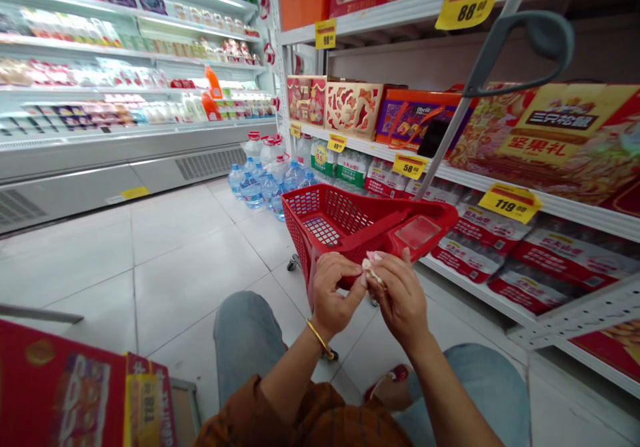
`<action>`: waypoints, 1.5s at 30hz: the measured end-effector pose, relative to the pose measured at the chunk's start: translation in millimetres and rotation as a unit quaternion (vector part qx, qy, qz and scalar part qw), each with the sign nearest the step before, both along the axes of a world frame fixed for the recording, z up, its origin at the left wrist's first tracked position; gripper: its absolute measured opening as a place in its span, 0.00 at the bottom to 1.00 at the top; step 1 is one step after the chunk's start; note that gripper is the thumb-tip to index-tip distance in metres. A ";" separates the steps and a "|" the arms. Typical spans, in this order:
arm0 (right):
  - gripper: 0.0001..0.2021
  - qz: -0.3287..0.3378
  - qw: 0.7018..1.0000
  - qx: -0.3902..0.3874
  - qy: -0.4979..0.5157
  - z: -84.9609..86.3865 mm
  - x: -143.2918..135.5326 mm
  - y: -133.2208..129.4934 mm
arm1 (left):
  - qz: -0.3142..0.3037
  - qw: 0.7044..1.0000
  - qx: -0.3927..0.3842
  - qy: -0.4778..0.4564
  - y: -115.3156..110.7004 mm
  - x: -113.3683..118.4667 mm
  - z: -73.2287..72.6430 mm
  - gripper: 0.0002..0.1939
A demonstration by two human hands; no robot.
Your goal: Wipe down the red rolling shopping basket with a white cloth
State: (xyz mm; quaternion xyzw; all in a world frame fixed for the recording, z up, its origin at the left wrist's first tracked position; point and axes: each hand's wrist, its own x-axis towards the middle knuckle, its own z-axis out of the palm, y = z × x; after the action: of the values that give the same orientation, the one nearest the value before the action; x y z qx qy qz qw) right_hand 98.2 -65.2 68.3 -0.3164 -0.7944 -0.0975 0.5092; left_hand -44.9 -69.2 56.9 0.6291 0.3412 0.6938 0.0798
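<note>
My left hand [334,295], with a gold bangle at its wrist, is closed, its thumb and index finger pinched together. They meet a small crumpled white-and-pink piece [371,267]; I cannot tell if it is tissue or a wrapper. Around that piece the fingers of my right hand [400,295] are curled, hiding part of it. Just beyond both hands stands a red plastic shopping basket [320,200] on castors, with a long metal pole ending in a grey loop handle [545,40]. The basket's lattice bottom shows through.
To the right, shelves hold gift boxes [545,140] and wrapped packs of bottled water [465,254]. Large water bottles [267,184] stand on the tiled floor ahead. A refrigerated display [100,167] lines the left. A red box [55,387] sits near my left knee.
</note>
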 end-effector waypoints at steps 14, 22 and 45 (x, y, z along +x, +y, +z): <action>0.08 -0.031 0.999 -0.006 0.005 8.7 25.1 27.0 | -0.006 1.000 -0.019 -0.022 8.6 -15.4 -3.5 0.06; 0.08 -0.010 0.999 -0.036 0.036 7.1 -25.5 -0.1 | 0.039 0.999 0.001 -0.027 10.0 -14.7 -7.0 0.06; 0.11 0.002 1.000 0.011 -0.015 9.6 -0.1 29.5 | 0.064 0.998 -0.023 -0.005 14.4 -44.5 -1.2 0.07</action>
State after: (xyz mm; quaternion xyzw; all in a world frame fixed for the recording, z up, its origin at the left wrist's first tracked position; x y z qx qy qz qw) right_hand 98.1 -35.6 77.8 -0.3075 -0.8015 -0.1093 0.5011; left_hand -89.3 -54.8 55.7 0.6005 0.3959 0.6929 0.0512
